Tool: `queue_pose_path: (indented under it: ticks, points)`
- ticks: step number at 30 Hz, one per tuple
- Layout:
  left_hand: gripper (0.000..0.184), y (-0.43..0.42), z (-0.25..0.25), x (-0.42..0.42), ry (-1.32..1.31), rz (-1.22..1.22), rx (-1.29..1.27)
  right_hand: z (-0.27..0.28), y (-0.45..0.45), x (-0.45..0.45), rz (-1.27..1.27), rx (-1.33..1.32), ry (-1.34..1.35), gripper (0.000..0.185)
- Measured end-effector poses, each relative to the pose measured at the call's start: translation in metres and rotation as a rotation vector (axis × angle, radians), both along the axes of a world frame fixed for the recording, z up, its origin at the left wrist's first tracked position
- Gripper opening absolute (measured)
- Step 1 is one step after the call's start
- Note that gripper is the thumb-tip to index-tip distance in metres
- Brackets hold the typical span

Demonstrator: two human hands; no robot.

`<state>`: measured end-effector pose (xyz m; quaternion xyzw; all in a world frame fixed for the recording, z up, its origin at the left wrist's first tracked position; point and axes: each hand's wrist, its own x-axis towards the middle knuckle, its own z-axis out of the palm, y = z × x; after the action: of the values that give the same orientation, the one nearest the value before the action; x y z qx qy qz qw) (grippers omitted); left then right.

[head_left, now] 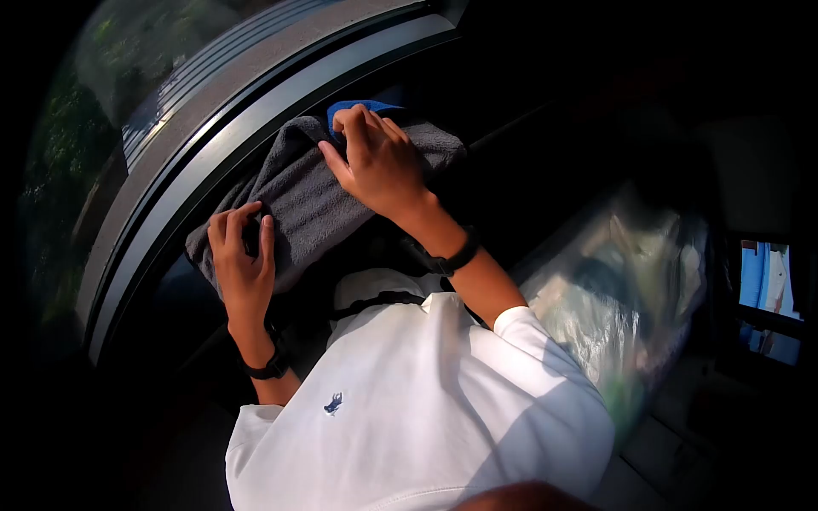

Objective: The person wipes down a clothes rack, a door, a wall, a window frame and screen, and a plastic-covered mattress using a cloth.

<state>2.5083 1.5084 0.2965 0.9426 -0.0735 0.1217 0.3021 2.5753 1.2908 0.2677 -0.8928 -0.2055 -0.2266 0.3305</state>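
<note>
A grey towel (pixel 319 217) lies bunched in front of me, close to the window frame. My left hand (pixel 243 260) is at the towel's near left end, fingers curled against the fabric and the thumb bent toward them. Higher up and to the right, my right hand (pixel 379 166) has its fingers bent over the towel's far edge, with the thumb on the near side. A piece of blue cloth (pixel 342 109) shows just beyond the right fingertips. The fingertips of both hands are partly hidden in the folds.
A curved metal window frame (pixel 213 145) runs along the left, with greenery behind the glass. A clear plastic bag (pixel 609 298) with unclear contents stands by my right arm. Farther right is a small bright pane (pixel 767 277). Deep shadow covers much of the surroundings.
</note>
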Motion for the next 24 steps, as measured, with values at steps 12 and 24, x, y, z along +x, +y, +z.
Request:
queue_pose_path:
  ticks: [12, 24]
  points:
    - [0.06, -0.015, -0.054, 0.005, 0.054, 0.015, 0.447, -0.006, -0.043, 0.007, 0.133, -0.127, 0.15, 0.104]
    - [0.053, 0.021, -0.035, 0.002, -0.151, -0.122, 0.152, 0.008, -0.002, -0.009, -0.148, 0.139, 0.087, 0.065]
